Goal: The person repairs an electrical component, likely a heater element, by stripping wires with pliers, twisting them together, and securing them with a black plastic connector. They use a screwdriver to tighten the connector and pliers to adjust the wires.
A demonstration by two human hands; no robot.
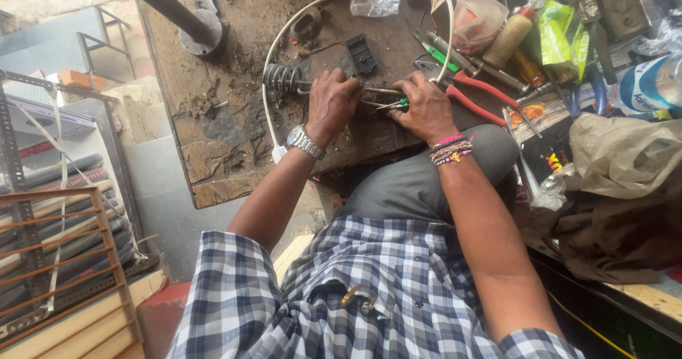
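Currently my left hand (332,103) grips the coil heater (284,79); my right hand (426,107) pinches a green-handled screwdriver (393,105) mid-counter (213,153), clutter crowding its right edge.

Left hand (332,103) closed on coil heater (284,79), green screwdriver (392,105) gripped by right hand (426,107), red pliers (477,93) laid nearby on workbench (213,139).

A coiled metal immersion heater (284,79) lies flat on the worn workbench, its rods pointing right beside a green-handled screwdriver (395,104).
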